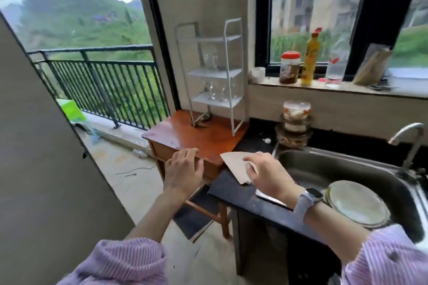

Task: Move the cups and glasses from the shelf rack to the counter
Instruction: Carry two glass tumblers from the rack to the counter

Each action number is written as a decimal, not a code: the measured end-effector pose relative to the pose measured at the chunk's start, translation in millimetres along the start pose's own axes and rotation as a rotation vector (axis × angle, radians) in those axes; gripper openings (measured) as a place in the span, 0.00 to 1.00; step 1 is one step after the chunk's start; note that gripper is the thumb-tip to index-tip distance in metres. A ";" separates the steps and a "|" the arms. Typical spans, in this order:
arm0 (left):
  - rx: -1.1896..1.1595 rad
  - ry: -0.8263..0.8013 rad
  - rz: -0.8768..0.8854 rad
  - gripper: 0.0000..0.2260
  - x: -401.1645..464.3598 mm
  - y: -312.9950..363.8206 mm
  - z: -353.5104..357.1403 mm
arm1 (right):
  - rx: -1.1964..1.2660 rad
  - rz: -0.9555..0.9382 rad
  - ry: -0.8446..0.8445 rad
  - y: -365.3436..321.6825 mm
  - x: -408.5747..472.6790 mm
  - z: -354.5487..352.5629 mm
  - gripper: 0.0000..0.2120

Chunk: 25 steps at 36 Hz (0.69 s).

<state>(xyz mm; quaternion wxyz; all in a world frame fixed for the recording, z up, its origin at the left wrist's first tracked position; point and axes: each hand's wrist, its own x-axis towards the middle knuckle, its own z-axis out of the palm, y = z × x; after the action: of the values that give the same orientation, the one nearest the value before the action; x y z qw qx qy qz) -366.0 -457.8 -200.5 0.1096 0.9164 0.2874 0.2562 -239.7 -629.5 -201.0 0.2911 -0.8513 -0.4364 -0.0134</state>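
Observation:
A white wire shelf rack stands at the back of a small wooden table. Clear glasses sit on its middle tier, and more clear glasses sit on its bottom tier. The top tier looks bare. The dark counter lies to the right of the table. My left hand hovers over the table's front edge, fingers relaxed, holding nothing. My right hand rests on a beige sheet of cardboard lying on the counter, its fingers bent over the sheet.
A steel sink with a tap holds a plate at the right. Stacked food containers stand behind the sink. Jars and bottles line the windowsill. A balcony railing runs at the left.

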 end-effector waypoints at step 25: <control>-0.226 0.062 0.051 0.14 377.7 -116.1 61.9 | 0.133 0.001 0.081 4.0 391.5 77.4 0.14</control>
<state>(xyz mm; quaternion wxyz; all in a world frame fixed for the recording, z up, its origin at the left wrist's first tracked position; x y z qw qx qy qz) -121.9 -146.7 -139.7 0.1968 0.8968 0.2367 0.3177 -12.4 -304.2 -158.8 0.3644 -0.8291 -0.4236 -0.0189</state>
